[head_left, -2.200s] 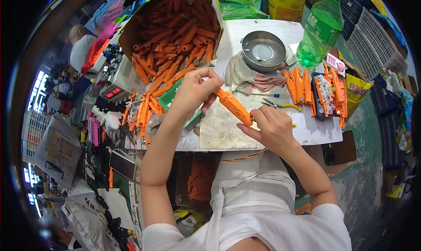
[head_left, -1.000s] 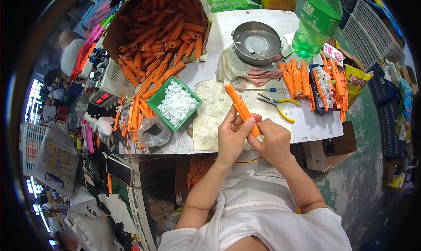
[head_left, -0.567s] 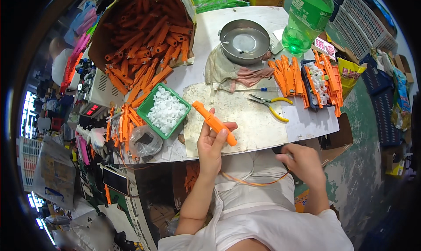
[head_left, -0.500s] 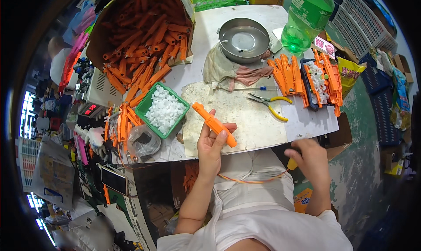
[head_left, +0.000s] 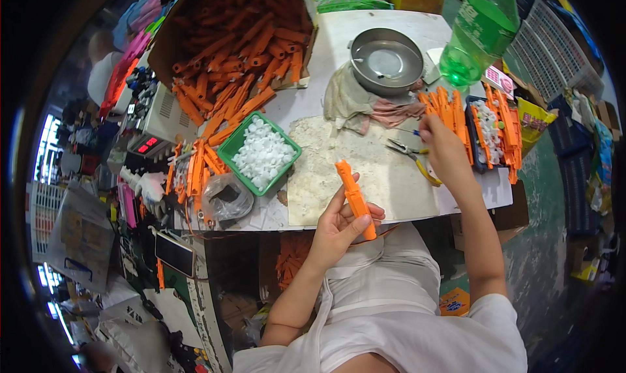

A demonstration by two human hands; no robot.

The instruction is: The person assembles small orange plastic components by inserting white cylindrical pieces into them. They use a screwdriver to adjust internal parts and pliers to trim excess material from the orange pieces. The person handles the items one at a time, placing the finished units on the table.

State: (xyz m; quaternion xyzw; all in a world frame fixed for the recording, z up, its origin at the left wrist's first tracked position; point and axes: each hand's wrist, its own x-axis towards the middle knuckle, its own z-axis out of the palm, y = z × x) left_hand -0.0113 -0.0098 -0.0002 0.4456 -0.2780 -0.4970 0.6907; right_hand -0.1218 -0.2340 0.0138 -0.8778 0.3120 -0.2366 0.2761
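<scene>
My left hand (head_left: 338, 233) grips a long orange plastic part (head_left: 355, 200) between thumb and fingers, above the table's near edge. The part stands tilted, its narrow end pointing away from me. My right hand (head_left: 445, 143) reaches over the right side of the table with its fingers drawn together; what they hold, if anything, is hidden. Close to its fingertips shows the blue handle of a screwdriver (head_left: 416, 132), and a row of orange parts (head_left: 450, 109) lies just beyond. Pliers with yellow handles (head_left: 411, 152) rest partly beneath the right hand.
Left of centre sits a green basket (head_left: 293, 167) of small white plastic pieces. Behind it a large box (head_left: 306, 21) spills orange parts. A metal bowl (head_left: 391, 86) stands on a rag (head_left: 345, 99); a green bottle (head_left: 479, 30) and a dark tray (head_left: 471, 128) are to its right.
My right hand has moved up from beside my lap to the tools on the table. My left hand has turned the orange part more upright. The whole view has shifted slightly.
</scene>
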